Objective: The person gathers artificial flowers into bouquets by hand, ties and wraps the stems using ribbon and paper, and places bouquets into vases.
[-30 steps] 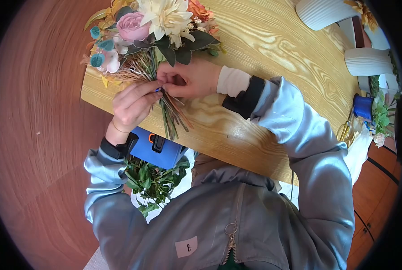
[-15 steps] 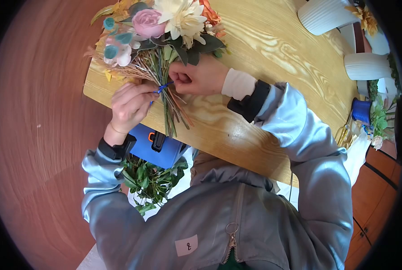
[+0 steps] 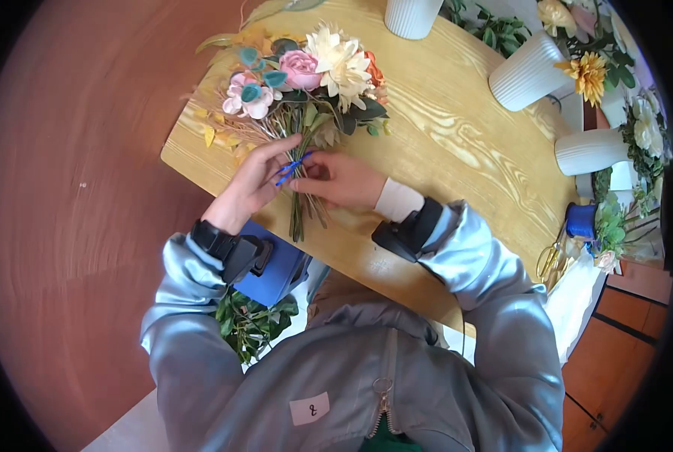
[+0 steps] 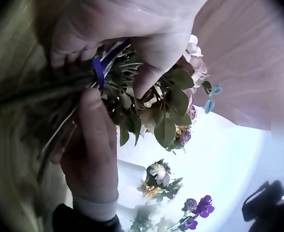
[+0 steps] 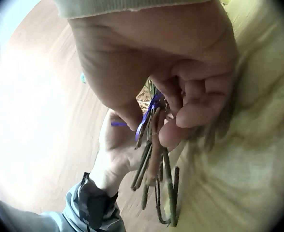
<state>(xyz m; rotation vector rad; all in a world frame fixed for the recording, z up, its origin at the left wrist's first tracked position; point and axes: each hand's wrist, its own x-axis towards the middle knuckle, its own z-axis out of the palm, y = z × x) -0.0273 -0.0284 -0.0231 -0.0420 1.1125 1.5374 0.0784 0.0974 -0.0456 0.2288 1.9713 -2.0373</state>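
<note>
A bouquet of artificial flowers [image 3: 340, 64], with a pink rose and a big cream bloom, lies over the wooden table near its left corner, its stems [image 3: 297, 218] toward the person. Blue ribbon [image 3: 289, 170] is tied round the stems; it also shows in the left wrist view as a dark blue band [image 4: 99, 72]. From the left my left hand [image 3: 250, 184] holds the stems just above the ribbon, thumb across the front, other fingers partly hidden behind. On the other side my right hand [image 3: 347, 181] grips the stems at the ribbon between thumb and fingers [image 5: 195, 113].
White ribbed vases [image 3: 528, 71] with flowers stand along the far right of the wooden table [image 3: 442, 128]. A blue ribbon spool [image 3: 580, 221] and gold-handled scissors [image 3: 549, 262] lie at the right edge. Below the near edge are a blue box [image 3: 272, 275] and green foliage [image 3: 250, 324].
My left hand has gone from pinching the ribbon to holding the stems. My right hand has moved from pulling ribbon to the stems. The head view has shifted, showing more vases.
</note>
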